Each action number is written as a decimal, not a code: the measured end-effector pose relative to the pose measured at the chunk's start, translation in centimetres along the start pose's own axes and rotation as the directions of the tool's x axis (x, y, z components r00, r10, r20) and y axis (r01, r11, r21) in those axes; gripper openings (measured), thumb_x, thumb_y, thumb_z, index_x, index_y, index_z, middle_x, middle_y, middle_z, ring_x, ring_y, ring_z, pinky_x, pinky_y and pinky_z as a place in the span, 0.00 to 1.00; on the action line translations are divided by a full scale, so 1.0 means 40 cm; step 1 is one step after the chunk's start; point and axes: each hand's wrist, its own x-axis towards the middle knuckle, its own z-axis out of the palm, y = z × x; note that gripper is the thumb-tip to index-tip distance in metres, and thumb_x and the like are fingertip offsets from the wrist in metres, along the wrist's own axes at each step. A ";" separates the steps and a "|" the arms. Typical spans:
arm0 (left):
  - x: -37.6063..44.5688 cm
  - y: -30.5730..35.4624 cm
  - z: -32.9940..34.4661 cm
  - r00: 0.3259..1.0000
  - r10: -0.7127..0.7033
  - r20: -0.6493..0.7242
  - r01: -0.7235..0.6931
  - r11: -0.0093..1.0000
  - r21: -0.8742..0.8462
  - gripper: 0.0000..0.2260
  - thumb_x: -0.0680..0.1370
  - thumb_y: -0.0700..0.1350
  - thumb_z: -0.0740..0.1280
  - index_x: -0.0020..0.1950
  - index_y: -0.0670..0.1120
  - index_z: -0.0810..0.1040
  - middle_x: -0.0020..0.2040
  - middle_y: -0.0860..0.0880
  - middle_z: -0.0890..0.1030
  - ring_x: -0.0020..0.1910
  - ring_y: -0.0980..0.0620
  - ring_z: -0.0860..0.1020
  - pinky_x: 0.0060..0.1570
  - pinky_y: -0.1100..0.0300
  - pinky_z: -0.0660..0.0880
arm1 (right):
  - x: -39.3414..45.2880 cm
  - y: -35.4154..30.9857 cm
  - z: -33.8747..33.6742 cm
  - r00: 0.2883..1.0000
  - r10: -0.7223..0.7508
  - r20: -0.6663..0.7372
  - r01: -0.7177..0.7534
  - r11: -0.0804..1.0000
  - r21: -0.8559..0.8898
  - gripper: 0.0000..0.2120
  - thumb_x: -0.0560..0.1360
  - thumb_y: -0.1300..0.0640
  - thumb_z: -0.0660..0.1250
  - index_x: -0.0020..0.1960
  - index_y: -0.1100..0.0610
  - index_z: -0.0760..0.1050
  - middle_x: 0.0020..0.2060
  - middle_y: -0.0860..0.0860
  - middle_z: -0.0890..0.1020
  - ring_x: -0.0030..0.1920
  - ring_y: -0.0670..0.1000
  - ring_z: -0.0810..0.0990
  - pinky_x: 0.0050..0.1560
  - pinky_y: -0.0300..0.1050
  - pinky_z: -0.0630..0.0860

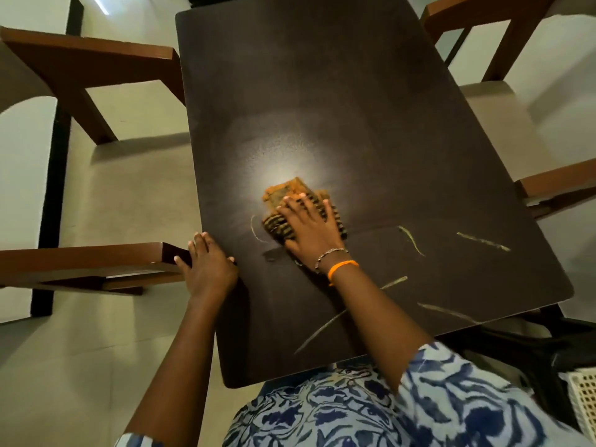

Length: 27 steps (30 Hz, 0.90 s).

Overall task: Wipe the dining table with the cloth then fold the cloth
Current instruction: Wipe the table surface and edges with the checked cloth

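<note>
A dark brown dining table (338,101) fills the middle of the view. On it lies a bunched orange cloth with dark stripes (283,193), near the table's centre. My right hand (311,229) lies flat on the cloth with its fingers spread, pressing it onto the tabletop. My left hand (208,264) rests on the table's left edge, fingers straight, holding nothing. Several pale streaks (411,238) mark the tabletop to the right of and below the cloth.
Wooden chairs stand around the table: two on the left (84,262) (87,59) and two on the right (554,185) (493,14). A white lattice basket (583,401) sits at the lower right. The floor is pale tile.
</note>
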 end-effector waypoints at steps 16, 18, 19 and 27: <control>0.018 -0.094 0.026 0.980 0.158 -0.121 -0.194 0.891 -0.410 0.27 0.76 0.35 0.60 0.74 0.47 0.61 0.70 0.44 0.69 0.65 0.37 0.71 0.65 0.40 0.67 | 0.028 -0.076 0.007 0.963 0.271 -0.013 -0.270 0.962 0.031 0.34 0.74 0.50 0.61 0.76 0.52 0.50 0.77 0.50 0.48 0.76 0.54 0.42 0.70 0.66 0.37; 0.023 -0.108 0.056 0.969 0.180 -0.171 -0.243 0.830 -0.501 0.27 0.76 0.35 0.60 0.74 0.48 0.61 0.72 0.47 0.67 0.68 0.42 0.69 0.65 0.44 0.69 | 0.045 -0.209 0.045 0.988 0.146 0.043 -0.147 0.989 0.029 0.34 0.75 0.48 0.60 0.76 0.52 0.49 0.77 0.50 0.47 0.76 0.54 0.41 0.69 0.65 0.35; 0.020 -0.112 0.069 0.963 0.181 -0.200 -0.264 0.783 -0.563 0.26 0.77 0.36 0.59 0.75 0.47 0.61 0.73 0.47 0.66 0.71 0.45 0.67 0.67 0.46 0.68 | 0.053 -0.260 0.059 0.993 0.097 0.068 -0.099 0.995 0.025 0.33 0.75 0.48 0.60 0.76 0.52 0.49 0.77 0.50 0.47 0.76 0.54 0.41 0.69 0.65 0.34; 0.013 -0.138 0.094 0.983 0.005 -0.182 -0.141 0.656 -0.742 0.21 0.82 0.39 0.55 0.75 0.44 0.60 0.74 0.45 0.64 0.73 0.47 0.62 0.72 0.53 0.60 | 0.072 -0.131 0.028 0.991 -0.081 0.104 0.089 0.993 -0.076 0.33 0.71 0.45 0.55 0.75 0.49 0.54 0.76 0.48 0.54 0.76 0.52 0.46 0.71 0.62 0.37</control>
